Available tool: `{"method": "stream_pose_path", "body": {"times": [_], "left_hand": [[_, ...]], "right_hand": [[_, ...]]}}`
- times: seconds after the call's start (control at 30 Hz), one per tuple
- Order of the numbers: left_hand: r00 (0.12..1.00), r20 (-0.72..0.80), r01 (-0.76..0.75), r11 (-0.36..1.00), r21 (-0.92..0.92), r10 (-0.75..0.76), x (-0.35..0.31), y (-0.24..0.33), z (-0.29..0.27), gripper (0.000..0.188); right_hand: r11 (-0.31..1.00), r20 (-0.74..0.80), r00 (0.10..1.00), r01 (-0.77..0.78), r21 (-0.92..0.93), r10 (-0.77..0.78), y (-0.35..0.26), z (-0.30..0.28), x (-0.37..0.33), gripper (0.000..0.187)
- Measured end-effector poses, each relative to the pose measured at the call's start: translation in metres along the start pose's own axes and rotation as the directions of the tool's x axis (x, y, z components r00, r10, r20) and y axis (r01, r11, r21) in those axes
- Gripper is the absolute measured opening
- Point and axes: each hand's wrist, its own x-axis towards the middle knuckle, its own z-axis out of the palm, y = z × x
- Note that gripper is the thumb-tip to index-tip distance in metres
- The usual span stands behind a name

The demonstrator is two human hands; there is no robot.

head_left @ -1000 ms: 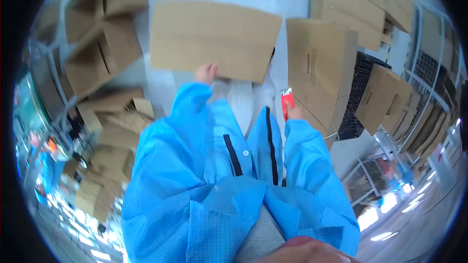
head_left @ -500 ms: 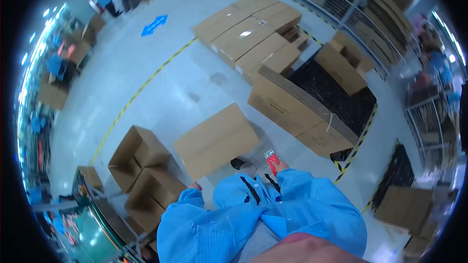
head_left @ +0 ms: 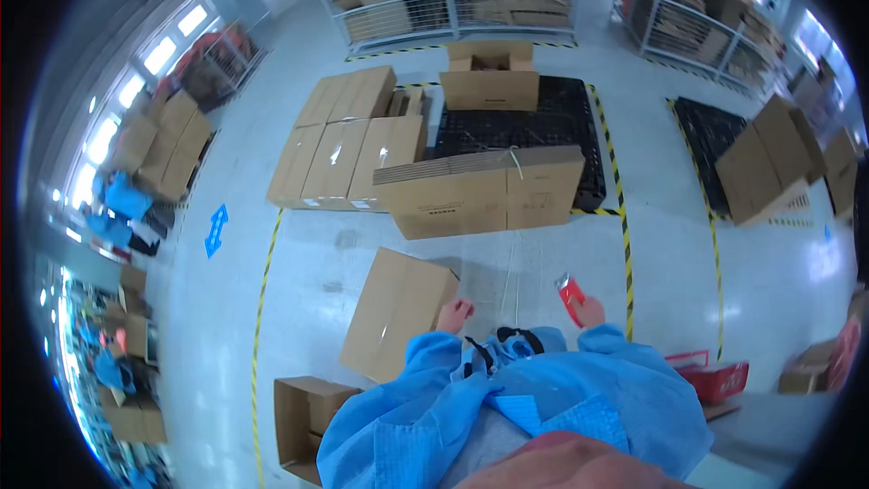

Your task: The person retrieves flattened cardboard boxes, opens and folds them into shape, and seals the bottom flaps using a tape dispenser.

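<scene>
My right hand (head_left: 591,311) is closed round a red hand tool (head_left: 570,295) with a clear or silvery end; its exact kind is hard to make out. My left hand (head_left: 454,315) is held in front of me, its fingers curled and no object visible in them. Just left of that hand stands a closed brown carton (head_left: 398,308) on the floor. Ahead of both hands, a bundle of flattened cartons (head_left: 475,206) stands on edge, a pale strap (head_left: 516,161) round it.
Behind the bundle lies a black pallet (head_left: 566,127) bearing an open carton (head_left: 491,91). Closed cartons (head_left: 330,149) stand beside it. An open carton (head_left: 294,417) is at lower left, a red basket (head_left: 720,382) at lower right. Wire cages (head_left: 511,4) line the back.
My view has swung to the right, so the pallet and bundle now lie straight ahead. The red tool is still in my right hand. My left hand has come up beside the closed carton's right edge.
</scene>
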Motion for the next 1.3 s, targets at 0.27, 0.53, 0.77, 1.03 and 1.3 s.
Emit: {"method": "stream_pose_path", "body": {"times": [0.27,0.53,0.77,1.03,1.3], "left_hand": [[0.889,0.097,-0.440,0.894,-0.089,0.448,-0.064,0.237,-0.027,0.043],[0.670,0.245,-0.741,0.651,0.164,0.701,-0.187,0.339,-0.124,0.062],[0.721,0.354,-0.674,0.722,0.158,0.595,-0.206,0.328,-0.178,0.035],[0.883,0.243,-0.443,0.885,0.144,0.402,-0.157,0.288,-0.220,0.017],[0.994,-0.019,-0.105,0.969,0.225,0.112,-0.082,0.230,-0.281,0.015]], "right_hand": [[0.788,-0.354,0.715,0.603,-0.123,-0.603,-0.192,-0.130,-0.100,0.037],[0.411,-0.402,0.267,0.849,-0.333,-0.876,-0.309,-0.111,-0.199,0.035],[0.352,-0.353,0.230,0.873,-0.338,-0.907,-0.351,-0.069,-0.235,0.034],[0.443,-0.209,0.405,0.878,-0.182,-0.890,-0.383,-0.012,-0.198,0.029],[0.627,-0.007,0.637,0.761,0.164,-0.771,-0.425,0.084,-0.132,0.035]]}}
